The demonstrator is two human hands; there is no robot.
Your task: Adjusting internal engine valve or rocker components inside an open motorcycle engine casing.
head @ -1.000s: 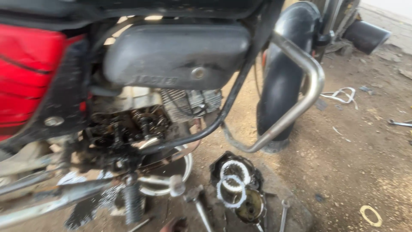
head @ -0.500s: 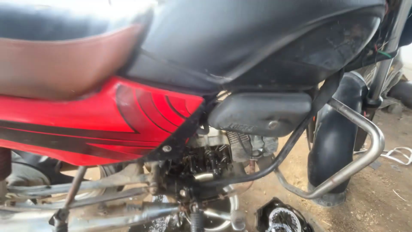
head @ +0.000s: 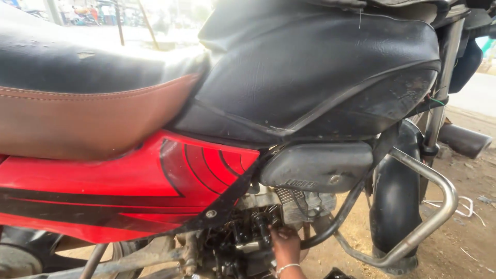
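While reaching under the tank cover [head: 310, 77], one hand [head: 285, 247] touches the engine [head: 258, 232].

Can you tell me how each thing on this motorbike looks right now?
Hand: reaching into the engine, touching greasy parts.
Engine: opened up, oily.
Seat: in place, a little scuffed.
Tank cover: on, worn.
Red side panel: attached.
Crash guard: fitted, dull.

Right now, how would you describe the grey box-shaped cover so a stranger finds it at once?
Start at the motorcycle's black fuel tank. Directly beneath its lower edge, right of the red side panel, sits the grey cover, above the engine that a hand touches. It alone is smooth, rounded and matte grey.
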